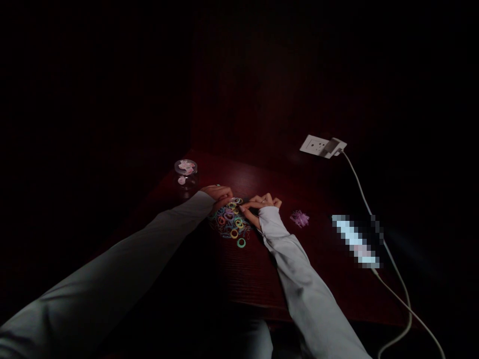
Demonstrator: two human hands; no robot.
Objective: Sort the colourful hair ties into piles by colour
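Colored bands (229, 219) lie heaped by my curled left hand (218, 192) and bent-fingered right hand (263, 201), probably for easy reach. I cannot tell whether either grips one.

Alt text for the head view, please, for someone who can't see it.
Left hand and right hand meet at a pile of small coloured rings on a dark red table. A purple cluster lies right of them, a clear lidded jar stands left, and a white charger sits in a wall socket; surroundings are very dark.
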